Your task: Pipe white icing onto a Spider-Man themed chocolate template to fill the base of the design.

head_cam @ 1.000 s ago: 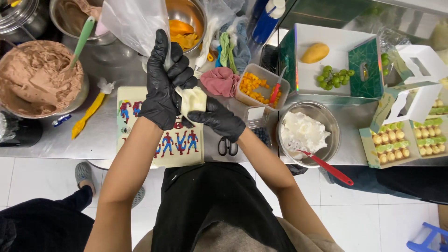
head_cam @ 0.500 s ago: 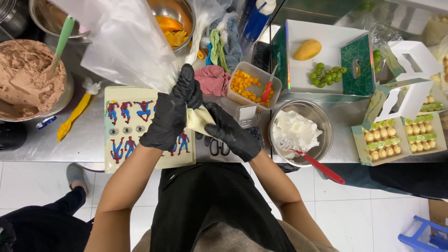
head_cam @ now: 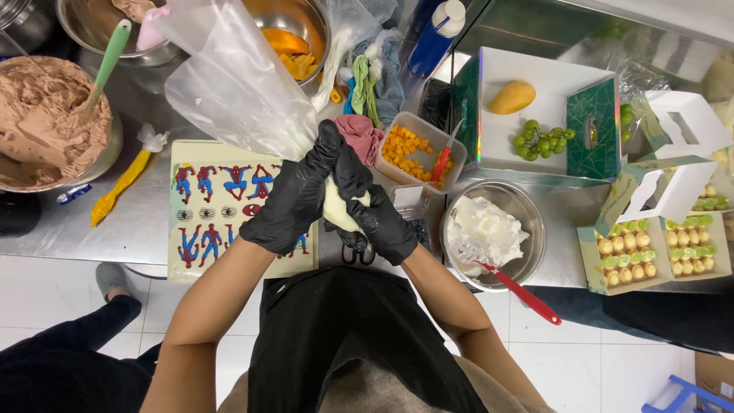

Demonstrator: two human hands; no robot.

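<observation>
At the far left a metal bowl of brown cream sits on the steel counter with a green-handled spatula stuck in it, and a yellow spatula lies just beside it. Next comes a sheet of printed superhero figures, partly under the left hand. That hand, in a black glove, is wrapped tight around the neck of a clear piping bag, whose empty upper part balloons up and to the left above the fist. The cream-filled lower end of the bag bulges out just right of that fist, and the right hand, also black-gloved, closes around it from the other side, fingers curled against the filling. The two hands touch, with the bag squeezed between them above the counter's front edge. Scissors lie beneath them. Further right stand a tub of orange fruit cubes, a bowl of white cream with a red spatula, and boxes of small cakes.
</observation>
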